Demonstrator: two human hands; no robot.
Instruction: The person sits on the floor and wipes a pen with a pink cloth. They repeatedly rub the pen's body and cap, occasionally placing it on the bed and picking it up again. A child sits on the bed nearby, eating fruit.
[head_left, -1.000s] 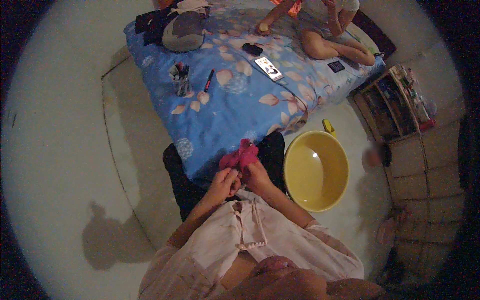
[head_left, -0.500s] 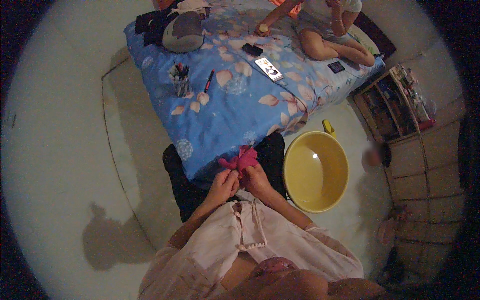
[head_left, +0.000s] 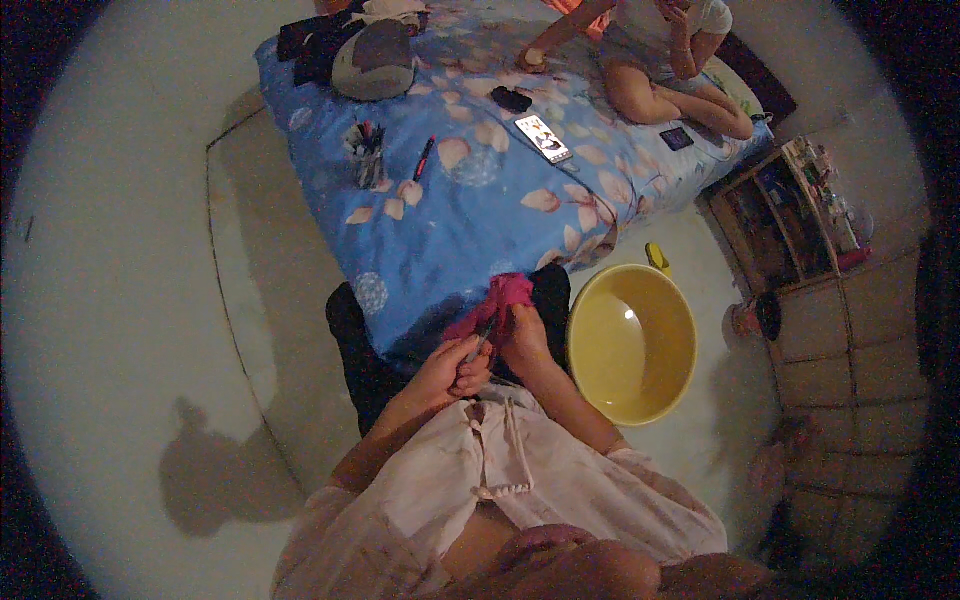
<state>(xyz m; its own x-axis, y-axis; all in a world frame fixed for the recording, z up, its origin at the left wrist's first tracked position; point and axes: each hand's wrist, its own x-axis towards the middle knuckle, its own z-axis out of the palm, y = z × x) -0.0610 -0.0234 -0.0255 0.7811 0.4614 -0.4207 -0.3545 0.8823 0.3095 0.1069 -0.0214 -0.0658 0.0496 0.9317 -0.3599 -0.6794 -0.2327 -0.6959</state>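
A crumpled bright pink piece [head_left: 511,289], like thin cloth or crepe paper, lies between my hands at the near edge of the bed. My right hand [head_left: 526,345] is closed on it, with part of it sticking up past the fingers. My left hand [head_left: 455,372] grips a slim dark stick-like tool [head_left: 483,338], whose tip points up toward the pink piece. Its exact kind is too blurred to tell. Some of the pink also shows just above my left fingers, and whether they touch it is unclear.
On the blue floral bed [head_left: 440,230] are a clear pen cup [head_left: 366,165], a red-and-black pen [head_left: 425,158], a lit phone [head_left: 543,138], a dark pouch [head_left: 511,99] and a grey bag [head_left: 373,62]. Another person [head_left: 650,80] sits there. A yellow basin [head_left: 632,345] stands right.
My right hand and the pink piece have moved slightly up and right, away from my left hand. The dark tool in my left hand has come into view.
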